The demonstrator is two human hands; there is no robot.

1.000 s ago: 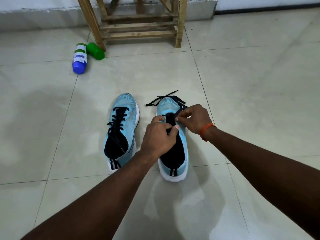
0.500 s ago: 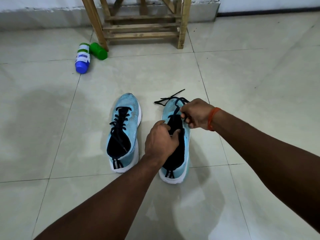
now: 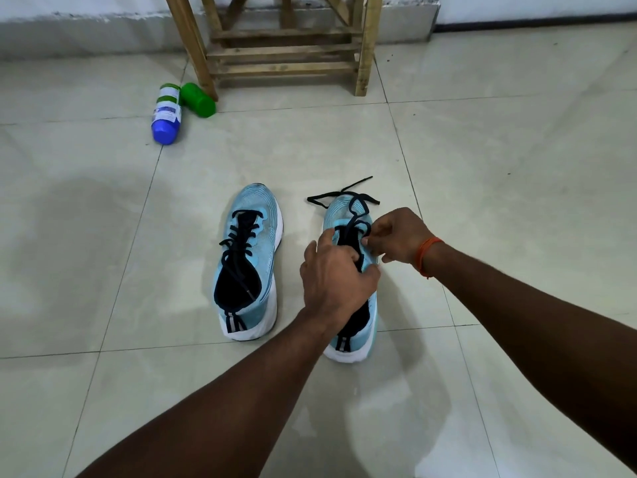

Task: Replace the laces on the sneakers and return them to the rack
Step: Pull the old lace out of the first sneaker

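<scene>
Two light blue sneakers stand side by side on the tiled floor, toes pointing away from me. The left sneaker (image 3: 249, 260) is laced with a dark lace. On the right sneaker (image 3: 344, 212) the dark lace (image 3: 344, 198) is loose, its ends trailing over the toe onto the floor. My left hand (image 3: 336, 274) rests on the right sneaker's tongue area, fingers spread over the eyelets. At the sneaker's right side my right hand (image 3: 396, 236), with an orange thread on the wrist, pinches the lace. The wooden rack (image 3: 286, 60) stands at the back by the wall.
A blue and white bottle (image 3: 166, 113) and a green bottle (image 3: 198, 100) lie on the floor by the rack's left leg. A low wall ledge (image 3: 86, 32) runs behind the rack. Pale floor tiles (image 3: 517, 167) spread to the right.
My right hand drew the lace away from the toe, then came back toward the eyelets. My left hand slid forward and spread its fingers over the tongue.
</scene>
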